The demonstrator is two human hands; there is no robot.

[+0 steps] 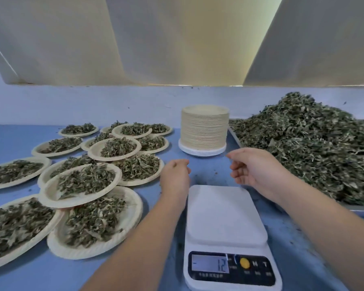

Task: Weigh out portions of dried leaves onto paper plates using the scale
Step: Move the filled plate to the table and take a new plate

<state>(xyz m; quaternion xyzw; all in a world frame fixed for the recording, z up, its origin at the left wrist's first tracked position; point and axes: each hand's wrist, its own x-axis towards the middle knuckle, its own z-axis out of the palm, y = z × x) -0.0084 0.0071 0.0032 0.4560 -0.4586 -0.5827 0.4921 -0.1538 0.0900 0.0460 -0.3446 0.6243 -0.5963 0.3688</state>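
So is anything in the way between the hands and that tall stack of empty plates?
Nothing visible is. The left hand and right hand hover above the far edge of the scale, and only bare blue table lies between them and the plate stack. The scale platform is empty too, ready for a plate.

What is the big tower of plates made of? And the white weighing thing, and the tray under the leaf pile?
The stack of plates looks like matte beige pressed paper: thin stacked edges, no shine. The lowest few look white.
The scale seems to be smooth white plastic with a soft sheen and a dark glossy display panel.
The tray shows only a flat grey rim, maybe metal or plastic; I cannot tell which.
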